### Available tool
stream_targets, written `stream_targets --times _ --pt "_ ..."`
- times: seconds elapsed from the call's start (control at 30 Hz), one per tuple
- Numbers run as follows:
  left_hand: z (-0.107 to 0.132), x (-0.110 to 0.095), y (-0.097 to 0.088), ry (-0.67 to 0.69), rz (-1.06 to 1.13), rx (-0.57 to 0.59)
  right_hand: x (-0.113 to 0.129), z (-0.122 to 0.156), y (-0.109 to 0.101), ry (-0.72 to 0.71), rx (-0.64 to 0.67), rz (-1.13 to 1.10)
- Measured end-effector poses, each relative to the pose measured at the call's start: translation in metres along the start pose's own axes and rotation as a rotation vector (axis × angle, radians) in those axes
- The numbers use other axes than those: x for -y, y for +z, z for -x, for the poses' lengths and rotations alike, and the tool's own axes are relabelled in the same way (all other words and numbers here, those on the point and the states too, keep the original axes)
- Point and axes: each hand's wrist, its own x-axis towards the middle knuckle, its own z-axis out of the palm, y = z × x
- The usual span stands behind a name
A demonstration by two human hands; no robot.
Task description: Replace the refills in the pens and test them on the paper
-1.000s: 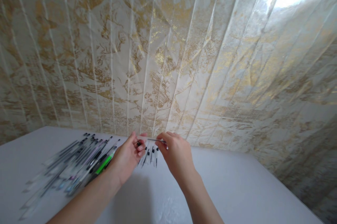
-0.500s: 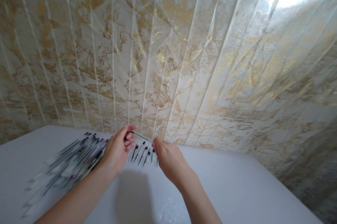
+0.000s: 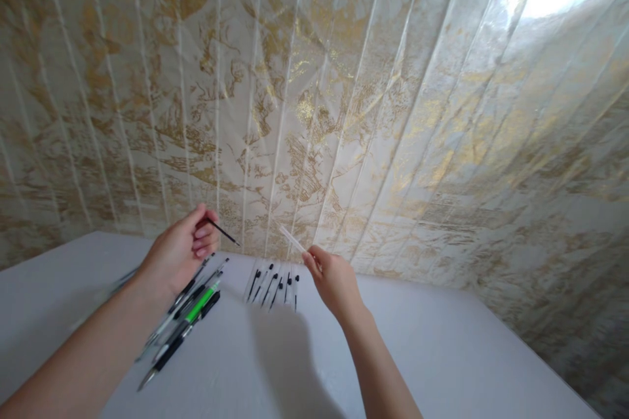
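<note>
Raised above the table's left part, my left hand (image 3: pixel 181 252) is closed round one end of a thin black pen refill (image 3: pixel 225 233), whose tip points right and down. My right hand (image 3: pixel 334 278) pinches a slim clear plastic tube (image 3: pixel 291 237) that slants up to the left. A gap separates the refill from the tube. Between and below the hands lies a row of several clear pieces with black parts (image 3: pixel 274 284), side by side on the table. Under my left forearm is a heap of pens, among them a green pen (image 3: pixel 200 304) and a black pen (image 3: pixel 170 357).
The white table (image 3: pixel 422 347) stretches out to the right and towards me. Behind it hangs a pleated, gold-patterned curtain or covering (image 3: pixel 304 111), close to the table's far edge. My left forearm hides part of the pen heap.
My hands have moved apart, the left one leftwards and up, the right one rightwards. The black refill and clear tube, earlier in line between the hands, are now separate.
</note>
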Motion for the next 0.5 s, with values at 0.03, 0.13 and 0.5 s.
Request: stream_targets --times 0.03,0.13,0.5 --pt "0.0 0.002 0.0 -0.027 -0.041 0.02 -0.008 -0.002 0.005 0.055 0.036 0.078" --pt "0.0 0.01 0.001 -0.073 -0.191 0.1 -0.032 -0.006 0.023 0.221 0.153 0.236" --pt "0.009 0.044 0.01 -0.2 -0.723 0.274 -0.046 -0.01 0.07 0.307 0.271 0.243"
